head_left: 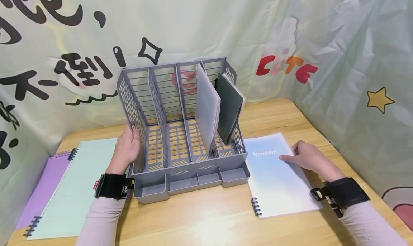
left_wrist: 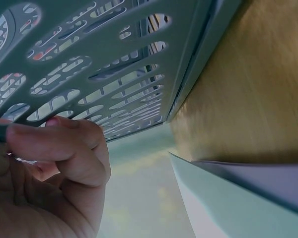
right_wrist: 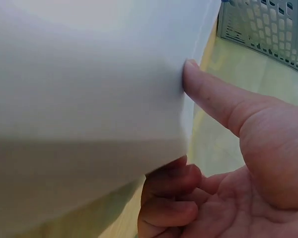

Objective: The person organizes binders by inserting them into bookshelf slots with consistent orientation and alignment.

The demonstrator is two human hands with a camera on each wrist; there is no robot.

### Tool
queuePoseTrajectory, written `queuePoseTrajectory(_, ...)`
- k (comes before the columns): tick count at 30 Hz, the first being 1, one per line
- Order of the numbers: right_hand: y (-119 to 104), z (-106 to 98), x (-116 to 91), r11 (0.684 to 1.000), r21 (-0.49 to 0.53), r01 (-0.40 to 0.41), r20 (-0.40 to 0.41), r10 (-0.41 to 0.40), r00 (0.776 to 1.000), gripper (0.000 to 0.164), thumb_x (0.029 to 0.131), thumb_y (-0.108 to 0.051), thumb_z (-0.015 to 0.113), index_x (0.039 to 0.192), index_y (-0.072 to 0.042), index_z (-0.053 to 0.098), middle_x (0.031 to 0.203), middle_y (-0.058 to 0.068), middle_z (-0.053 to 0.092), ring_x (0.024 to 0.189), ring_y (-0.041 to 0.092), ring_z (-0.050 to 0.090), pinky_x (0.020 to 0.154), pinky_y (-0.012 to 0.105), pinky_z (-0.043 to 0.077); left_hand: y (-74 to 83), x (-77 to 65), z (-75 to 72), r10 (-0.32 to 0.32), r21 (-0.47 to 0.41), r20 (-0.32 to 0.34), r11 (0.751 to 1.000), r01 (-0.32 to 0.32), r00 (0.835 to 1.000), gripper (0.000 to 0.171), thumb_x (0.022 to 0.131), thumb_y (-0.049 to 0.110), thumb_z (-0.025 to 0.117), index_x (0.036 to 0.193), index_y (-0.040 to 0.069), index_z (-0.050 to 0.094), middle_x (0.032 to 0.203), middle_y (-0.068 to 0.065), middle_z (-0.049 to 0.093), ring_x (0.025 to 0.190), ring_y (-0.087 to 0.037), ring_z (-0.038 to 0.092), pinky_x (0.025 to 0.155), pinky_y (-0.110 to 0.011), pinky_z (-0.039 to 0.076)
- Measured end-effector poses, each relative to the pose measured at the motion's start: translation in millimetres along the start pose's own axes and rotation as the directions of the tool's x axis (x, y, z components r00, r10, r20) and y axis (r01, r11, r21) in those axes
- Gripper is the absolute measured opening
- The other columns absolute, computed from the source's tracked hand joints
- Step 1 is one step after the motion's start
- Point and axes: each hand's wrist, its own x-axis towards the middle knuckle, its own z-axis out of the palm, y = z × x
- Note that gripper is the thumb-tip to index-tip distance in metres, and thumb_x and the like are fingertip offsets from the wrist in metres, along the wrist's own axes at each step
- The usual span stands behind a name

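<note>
- Pale sleeves (head_left: pixel 101 221), each with a black band (head_left: pixel 113 186) at the wrist, came nearest the head camera.
- Right hand (head_left: pixel 309 158): it pinched the outer edge of the blue book (head_left: pixel 279 178), thumb on the cover. The right wrist view showed curled fingers below that edge, which the head view hid; I could not tell how far the edge was raised.
- Left hand (head_left: pixel 126 145): it gripped the left wall of the rack (head_left: pixel 190 166). The left wrist view showed that wall's outer face and its long holes close up.
- The blue book was on the table (head_left: pixel 180 221), just right of the rack.
- The rack had 4 slots and 4 small front trays. The grey book (head_left: pixel 206 106) stood tilted in slot 3 from the left, the black book (head_left: pixel 228 108) in slot 4; slots 1 and 2 showed their grid floors.
- At left, the mint book (head_left: pixel 74 188) overlapped the purple book (head_left: pixel 40 188); the left arm crossed in front of the mint book.
- Cloth (head_left: pixel 206 24) closed off the back and right.
- Open wood ran before the rack; the table's right edge passed near the right hand.
</note>
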Motion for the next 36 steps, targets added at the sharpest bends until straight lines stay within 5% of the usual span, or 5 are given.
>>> queuePoseTrajectory(9, 1.0, -3.6, 0.9, 0.996, -0.038, 0.084, -0.006, -0.084, 0.996, 0.055, 0.083, -0.053, 0.067, 0.066, -0.008, 0.041, 0.059, 0.000, 0.028, 0.052, 0.016, 0.034, 0.049, 0.029, 0.027, -1.6, 0.1, 1.4, 0.016, 0.000, -0.006, 1.000, -0.016, 1.000, 0.046, 0.106, 0.021, 0.024, 0.147, 0.000, 0.021, 0.129, -0.035, 0.046, 0.112, -0.051, 0.047, 0.085, -0.061, 0.039)
queuePoseTrajectory(22, 10.2, -5.5, 7.2, 0.998, 0.009, 0.056, -0.078, -0.055, 0.995, 0.059, 0.084, -0.056, 0.065, 0.085, 0.003, 0.055, 0.066, 0.006, 0.046, 0.060, 0.020, 0.047, 0.050, 0.030, 0.035, -1.6, 0.9, 0.7, 0.015, 0.004, -0.013, 1.000, -0.015, 1.000, 0.043, 0.106, 0.021, 0.024, 0.143, -0.002, 0.026, 0.131, -0.034, 0.045, 0.116, -0.052, 0.043, 0.089, -0.062, 0.037)
queuePoseTrajectory(36, 24.4, -9.7, 11.0, 0.999, 0.039, 0.020, -0.075, -0.017, 0.997, 0.058, 0.083, -0.057, 0.065, 0.081, 0.001, 0.057, 0.067, 0.006, 0.052, 0.059, 0.020, 0.051, 0.050, 0.030, 0.040, -2.6, 1.2, 1.4, 0.006, 0.001, -0.018, 1.000, -0.006, 1.000, 0.045, 0.106, 0.023, 0.024, 0.145, 0.000, 0.024, 0.131, -0.034, 0.045, 0.114, -0.052, 0.045, 0.088, -0.062, 0.038)
